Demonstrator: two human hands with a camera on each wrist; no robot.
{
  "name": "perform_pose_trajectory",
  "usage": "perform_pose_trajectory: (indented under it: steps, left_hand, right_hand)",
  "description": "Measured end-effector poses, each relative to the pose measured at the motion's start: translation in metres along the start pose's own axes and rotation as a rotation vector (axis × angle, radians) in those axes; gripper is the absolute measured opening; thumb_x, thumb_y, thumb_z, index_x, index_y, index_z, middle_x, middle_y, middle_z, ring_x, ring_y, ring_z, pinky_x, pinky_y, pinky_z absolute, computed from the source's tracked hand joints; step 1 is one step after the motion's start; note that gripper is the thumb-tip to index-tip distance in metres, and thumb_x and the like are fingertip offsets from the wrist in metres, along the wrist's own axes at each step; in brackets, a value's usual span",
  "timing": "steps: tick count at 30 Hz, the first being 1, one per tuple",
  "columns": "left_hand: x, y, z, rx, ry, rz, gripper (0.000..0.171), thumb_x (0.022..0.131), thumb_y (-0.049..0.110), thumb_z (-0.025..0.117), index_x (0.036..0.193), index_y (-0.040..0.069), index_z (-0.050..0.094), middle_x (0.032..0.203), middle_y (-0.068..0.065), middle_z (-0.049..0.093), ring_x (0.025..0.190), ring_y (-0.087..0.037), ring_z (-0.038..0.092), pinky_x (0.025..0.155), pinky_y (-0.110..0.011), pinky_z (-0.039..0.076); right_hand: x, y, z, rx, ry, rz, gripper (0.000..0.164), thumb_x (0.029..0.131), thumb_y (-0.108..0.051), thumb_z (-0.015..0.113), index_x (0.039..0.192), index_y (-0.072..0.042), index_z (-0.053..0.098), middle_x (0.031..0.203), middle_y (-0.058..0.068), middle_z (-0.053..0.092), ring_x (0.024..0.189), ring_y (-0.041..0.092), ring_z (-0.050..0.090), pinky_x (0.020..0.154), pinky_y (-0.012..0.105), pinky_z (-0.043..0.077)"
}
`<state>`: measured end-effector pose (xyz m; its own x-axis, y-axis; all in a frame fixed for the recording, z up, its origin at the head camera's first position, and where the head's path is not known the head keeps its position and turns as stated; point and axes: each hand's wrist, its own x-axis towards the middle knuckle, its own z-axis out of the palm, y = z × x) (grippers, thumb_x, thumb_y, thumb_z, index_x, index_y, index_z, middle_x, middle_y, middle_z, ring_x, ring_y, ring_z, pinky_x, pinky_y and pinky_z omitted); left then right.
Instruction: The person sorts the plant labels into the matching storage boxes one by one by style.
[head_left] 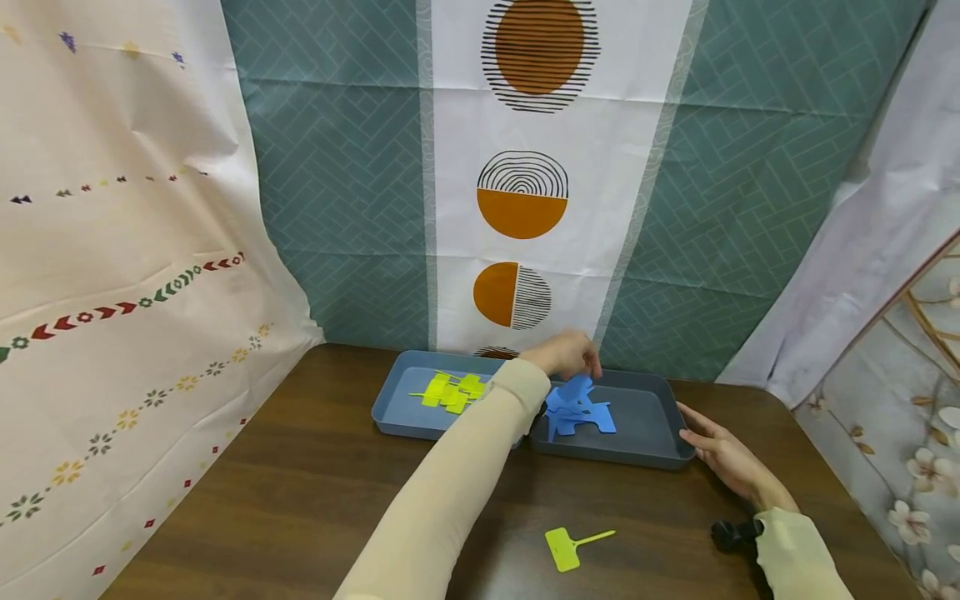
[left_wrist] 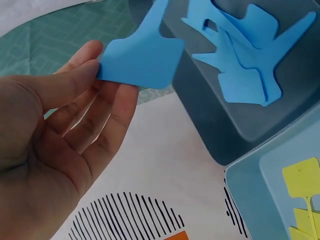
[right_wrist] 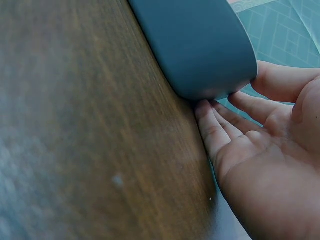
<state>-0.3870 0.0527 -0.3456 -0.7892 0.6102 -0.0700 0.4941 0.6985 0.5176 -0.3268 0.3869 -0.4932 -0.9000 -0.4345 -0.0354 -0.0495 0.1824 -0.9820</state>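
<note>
My left hand [head_left: 567, 354] is over the left end of the dark grey tray [head_left: 645, 417]. Between thumb and fingers it pinches a blue T-shaped plant label [left_wrist: 142, 57] by its broad head. Several more blue plant labels [left_wrist: 245, 55] lie overlapping in the tray beneath. At that tray's right end is my right hand [head_left: 731, 458]. Its fairly straight fingers [right_wrist: 235, 102] touch the outside of the rounded end wall, low down near the tabletop.
Left of the dark tray stands a blue-grey tray [head_left: 397, 417] with a pile of yellow plant labels [head_left: 453, 392], partly behind my left sleeve. One yellow label [head_left: 564, 550] lies on the brown wooden table [head_left: 300, 500] in front. A patterned curtain [head_left: 352, 208] hangs directly behind the trays.
</note>
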Motion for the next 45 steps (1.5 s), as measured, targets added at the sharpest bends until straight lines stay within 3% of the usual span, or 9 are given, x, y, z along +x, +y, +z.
perform_pose_trajectory:
  steps: [8, 14, 28, 31, 33, 36, 38, 41, 45]
  left_hand:
    - [-0.003, -0.002, 0.005, 0.173, -0.024, 0.011, 0.021, 0.102, 0.002, 0.063, 0.112, 0.01, 0.08, 0.115, 0.0, 0.072, 0.1, -0.011, 0.06, 0.077, -0.019, 0.048]
    - [0.0, -0.001, 0.005, 0.271, -0.006, 0.014, 0.025, 0.102, 0.002, 0.06, 0.106, 0.016, 0.08, 0.122, -0.001, 0.07, 0.096, -0.013, 0.054, 0.074, -0.021, 0.043]
    - [-0.007, 0.001, 0.001, 0.157, -0.016, 0.022, 0.024, 0.106, 0.005, 0.057, 0.113, 0.014, 0.078, 0.125, -0.004, 0.069, 0.103, -0.015, 0.058, 0.082, -0.024, 0.047]
    - [-0.01, 0.0, 0.0, 0.07, -0.025, 0.04, 0.023, 0.107, 0.006, 0.056, 0.112, 0.014, 0.077, 0.123, -0.005, 0.071, 0.106, -0.015, 0.062, 0.083, -0.023, 0.049]
    - [-0.012, 0.0, 0.0, 0.007, -0.035, 0.063, 0.022, 0.107, 0.007, 0.056, 0.113, 0.013, 0.077, 0.124, -0.005, 0.072, 0.108, -0.015, 0.063, 0.084, -0.022, 0.051]
    - [-0.017, -0.001, 0.001, -0.032, -0.039, 0.108, 0.021, 0.108, 0.01, 0.057, 0.114, 0.014, 0.077, 0.124, -0.004, 0.073, 0.105, -0.013, 0.064, 0.083, -0.021, 0.051]
    - [-0.022, 0.001, 0.003, -0.046, -0.038, 0.142, 0.02, 0.108, 0.011, 0.057, 0.116, 0.013, 0.076, 0.123, -0.004, 0.073, 0.099, -0.011, 0.063, 0.079, -0.02, 0.05]
    - [-0.033, 0.003, 0.007, -0.045, -0.031, 0.192, 0.021, 0.108, 0.013, 0.057, 0.118, 0.013, 0.075, 0.118, -0.004, 0.074, 0.091, -0.01, 0.062, 0.075, -0.02, 0.048]
    - [-0.051, 0.002, 0.018, -0.053, -0.03, 0.216, 0.021, 0.108, 0.016, 0.059, 0.12, 0.016, 0.075, 0.116, 0.001, 0.073, 0.094, -0.008, 0.063, 0.08, -0.018, 0.049]
  right_hand:
    - [0.0, -0.001, 0.001, -0.013, -0.008, 0.003, 0.072, 0.113, -0.015, 0.043, 0.165, -0.002, -0.004, 0.17, 0.026, -0.015, 0.152, 0.051, -0.012, 0.114, 0.075, -0.004]
    - [0.001, 0.001, -0.001, -0.016, -0.014, 0.007, 0.07, 0.113, -0.014, 0.042, 0.166, -0.003, -0.004, 0.17, 0.025, -0.012, 0.153, 0.05, -0.01, 0.117, 0.072, -0.003]
    - [0.001, 0.001, -0.003, -0.012, -0.017, 0.006, 0.072, 0.113, -0.016, 0.043, 0.166, -0.003, -0.004, 0.17, 0.024, -0.016, 0.152, 0.05, -0.014, 0.116, 0.072, -0.005]
    - [0.001, 0.0, -0.003, -0.028, -0.016, 0.011, 0.071, 0.113, -0.016, 0.043, 0.166, -0.003, -0.004, 0.17, 0.024, -0.015, 0.152, 0.05, -0.012, 0.122, 0.064, 0.003]
    - [0.0, 0.0, -0.003, -0.037, -0.016, 0.007, 0.071, 0.113, -0.017, 0.043, 0.166, -0.004, -0.003, 0.17, 0.025, -0.013, 0.153, 0.05, -0.009, 0.125, 0.047, 0.019]
    - [-0.001, -0.001, -0.003, -0.026, -0.023, -0.004, 0.071, 0.113, -0.017, 0.042, 0.166, -0.004, -0.003, 0.17, 0.027, -0.013, 0.157, 0.04, 0.0, 0.115, 0.025, 0.032]
    - [-0.001, 0.0, -0.004, -0.028, -0.029, -0.008, 0.07, 0.114, -0.017, 0.042, 0.166, -0.004, -0.003, 0.169, 0.028, -0.012, 0.157, 0.024, 0.013, 0.097, 0.011, 0.037]
    - [0.0, 0.001, -0.004, -0.024, -0.029, -0.002, 0.07, 0.114, -0.017, 0.042, 0.166, -0.005, -0.003, 0.169, 0.027, -0.013, 0.149, 0.005, 0.022, 0.095, 0.008, 0.037]
    - [0.002, 0.001, -0.004, -0.023, -0.03, 0.007, 0.07, 0.114, -0.017, 0.042, 0.166, -0.005, -0.004, 0.169, 0.027, -0.014, 0.157, 0.024, 0.01, 0.095, 0.009, 0.037]
